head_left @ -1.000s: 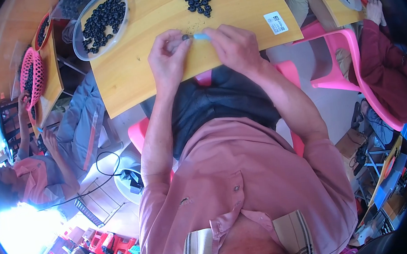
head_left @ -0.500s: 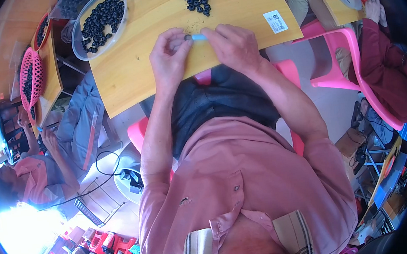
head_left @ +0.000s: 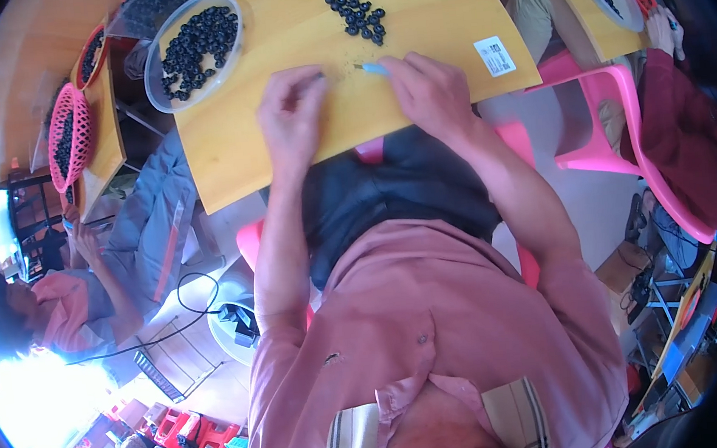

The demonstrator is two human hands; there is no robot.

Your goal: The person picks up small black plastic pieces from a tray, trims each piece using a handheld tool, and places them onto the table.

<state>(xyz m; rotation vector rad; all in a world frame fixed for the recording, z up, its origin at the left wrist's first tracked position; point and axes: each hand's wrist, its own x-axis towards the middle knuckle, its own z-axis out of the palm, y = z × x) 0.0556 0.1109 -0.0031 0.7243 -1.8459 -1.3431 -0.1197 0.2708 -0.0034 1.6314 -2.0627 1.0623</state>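
My left hand is over the near part of the wooden table, thumb and fingertips pinched together. A small dark part shows at those fingertips, too blurred to name. In my right hand is a small tool with a light-blue handle; its short thin tip points left toward my left hand. A gap separates the tip from the left fingers. Beyond both hands lies a loose group of small black round parts. Fine crumbs are scattered on the wood near the tool tip.
A clear round tub of similar black parts stands at the table's far left. A white label is stuck at the right. Co-workers sit left and right; a pink basket stands on the left table, and a pink chair is at right.
My hands have drawn apart: the left went left with its small dark part, the right slightly right with the blue-handled tool. The tool's tip is now free of the left fingers.
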